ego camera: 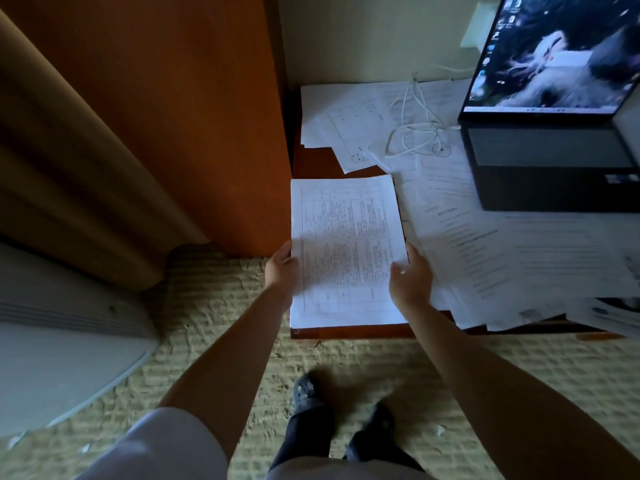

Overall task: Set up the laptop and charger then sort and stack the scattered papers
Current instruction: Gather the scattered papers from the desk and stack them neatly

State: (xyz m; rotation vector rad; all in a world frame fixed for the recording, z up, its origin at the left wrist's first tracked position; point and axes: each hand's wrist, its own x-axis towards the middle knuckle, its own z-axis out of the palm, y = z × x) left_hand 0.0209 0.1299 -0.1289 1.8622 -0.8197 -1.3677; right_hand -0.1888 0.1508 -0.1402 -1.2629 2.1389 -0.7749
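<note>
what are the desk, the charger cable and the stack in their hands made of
Desk: looks like wood or wood veneer, reddish-brown with a slight sheen on its front edge.
Charger cable: white, probably rubbery plastic; it lies in loose loops.
Stack: thin white printed paper, matte, gripped by left hand and right hand.

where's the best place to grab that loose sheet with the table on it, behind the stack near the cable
Pinch the loose sheet at its near corner, coming from the front-left. That corner overhangs the bare desk, so fingers can slip under, while its far right part lies under the white cable.
</note>
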